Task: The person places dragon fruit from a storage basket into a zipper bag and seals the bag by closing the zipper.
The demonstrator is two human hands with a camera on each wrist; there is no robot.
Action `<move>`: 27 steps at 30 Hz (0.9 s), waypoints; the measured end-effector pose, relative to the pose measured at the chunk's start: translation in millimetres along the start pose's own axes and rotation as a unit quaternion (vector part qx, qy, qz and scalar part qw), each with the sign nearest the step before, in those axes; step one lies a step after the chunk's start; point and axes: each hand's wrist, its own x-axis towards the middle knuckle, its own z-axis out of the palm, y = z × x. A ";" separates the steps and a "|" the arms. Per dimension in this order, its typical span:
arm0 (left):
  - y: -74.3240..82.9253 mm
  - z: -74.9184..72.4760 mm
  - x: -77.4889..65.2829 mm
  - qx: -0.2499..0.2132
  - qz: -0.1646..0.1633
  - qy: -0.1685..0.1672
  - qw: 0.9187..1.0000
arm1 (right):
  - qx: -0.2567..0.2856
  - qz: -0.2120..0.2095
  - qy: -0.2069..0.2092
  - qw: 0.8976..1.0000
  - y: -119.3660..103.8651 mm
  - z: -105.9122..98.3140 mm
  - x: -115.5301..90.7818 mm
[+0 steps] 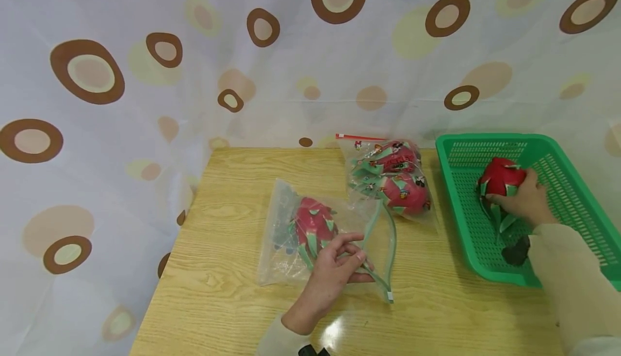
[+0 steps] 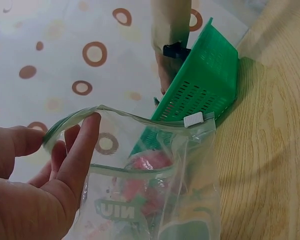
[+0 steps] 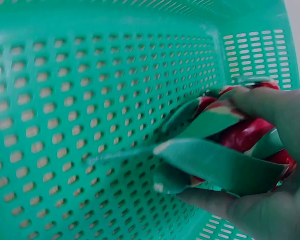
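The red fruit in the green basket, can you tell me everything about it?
The red fruit looks like a dragon fruit: shiny, maybe plastic, with long green scales pointing towards the viewer. It's inside the green basket, gripped by the right hand. I can't tell whether it rests on the bottom.

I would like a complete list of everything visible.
Table: one, tan, foreground
Basket: one, green, table's right
Open bag: one, clear, table's middle
Cartoon bag: one, clear, near basket
Dragon fruits: four, red and green, two in cartoon bag, one in open bag, one in basket
Backdrop: one, white with rings, behind table
Wrist devices: two, black, at wrists
Sleeves: two, cream, both arms
Left hand: one, bare, holding open bag
Right hand: one, bare, gripping basket's fruit
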 end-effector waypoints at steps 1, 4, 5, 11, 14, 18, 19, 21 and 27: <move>0.1 0.0 -0.1 -0.001 0.000 -0.001 1.000 | 0.008 0.000 -0.001 1.000 0.3 0.6 -0.3; 0.1 -0.3 -0.2 -0.003 0.000 -0.001 1.000 | 0.031 0.001 -0.004 1.000 1.0 2.1 -0.3; 0.1 -0.4 -0.3 -0.003 0.000 -0.001 1.000 | 0.039 0.001 -0.003 0.999 1.0 2.5 -0.5; 0.0 -0.9 -0.8 0.001 0.001 0.005 1.000 | 0.127 -0.005 -0.022 0.992 -0.2 2.9 -5.8; 0.2 -1.3 -1.3 0.003 0.000 0.007 1.000 | 0.178 -0.003 -0.046 0.983 -0.4 2.3 -9.5; 0.7 -1.7 -2.2 0.005 0.000 0.007 1.000 | 0.197 0.003 -0.062 0.978 0.8 2.1 -13.7; 0.8 -1.8 -2.4 0.005 0.000 0.006 1.000 | 0.196 0.003 -0.063 0.978 1.2 2.0 -14.6; 0.8 -2.0 -2.9 0.006 0.001 0.004 1.000 | 0.191 -0.001 -0.063 0.980 1.9 2.4 -16.3; 0.4 -2.7 -3.8 0.004 0.001 -0.001 1.000 | 0.180 -0.018 -0.056 0.982 -2.9 3.1 -20.1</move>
